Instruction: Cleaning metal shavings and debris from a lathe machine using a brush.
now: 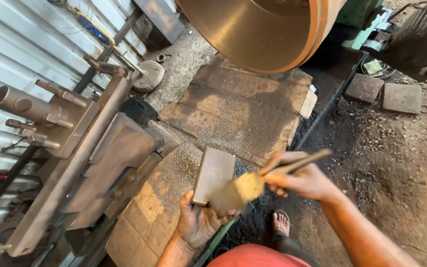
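My left hand (197, 223) grips the near end of a flat rectangular metal block (214, 174), holding it up over the machine bed. In my right hand (300, 179) is a paintbrush (251, 185) with a wooden handle. Its blurred yellowish bristles touch the near right corner of the block, just above my left fingers.
A large brass-coloured drum (263, 32) is mounted at the top. The lathe carriage with handles (70, 133) stands at left. Wooden planks (243, 111) strewn with metal chips lie ahead. Dirt floor with metal plates (401, 96) lies at right. My sandalled foot (281, 222) shows below.
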